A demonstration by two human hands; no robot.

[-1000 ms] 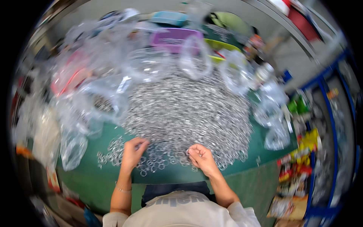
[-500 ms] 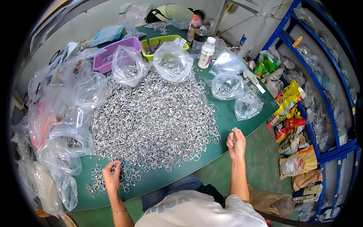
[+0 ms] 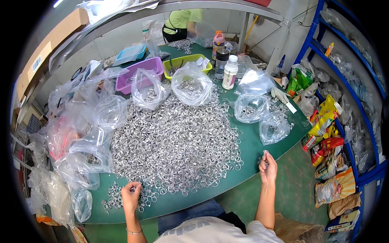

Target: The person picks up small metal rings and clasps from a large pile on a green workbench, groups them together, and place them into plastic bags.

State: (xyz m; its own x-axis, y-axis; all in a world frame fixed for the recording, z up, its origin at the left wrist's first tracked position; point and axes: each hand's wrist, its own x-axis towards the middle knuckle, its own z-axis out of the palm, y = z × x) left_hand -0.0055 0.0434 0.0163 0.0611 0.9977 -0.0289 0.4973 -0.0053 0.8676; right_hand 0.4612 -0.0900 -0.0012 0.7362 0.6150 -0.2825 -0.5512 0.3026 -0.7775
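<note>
Rings of silver-coloured metal (image 3: 174, 141) lie in a broad, low heap on a dark green tabletop (image 3: 248, 158), with a thinner scatter of the same rings (image 3: 115, 195) near its left front. The left hand (image 3: 130, 194) is at that scatter, fingers bent and thumb close to the index finger; something small shows at the fingertips, but I cannot tell whether a ring is pinched there or lies behind. The right hand (image 3: 268, 169) is well apart from the heap, around the table's front edge, its fingers curled about a small clutch of rings (image 3: 265, 165). Beyond it stands a clear plastic bag with a wide-open mouth (image 3: 275, 128), just beside a second clear, soft-walled bag (image 3: 252, 108) with rings inside. The likeliest mishap is a spill: if the right fingers loosen, the clutch could drop past the edge onto the green floor (image 3: 289, 178). The nearer bag's limp wall could fold or tip if a knuckle catches it. At the left, loops lying across one another might snag, so a careless pinch could lift several, and a brushing wrist could mix scatter and heap.
</note>
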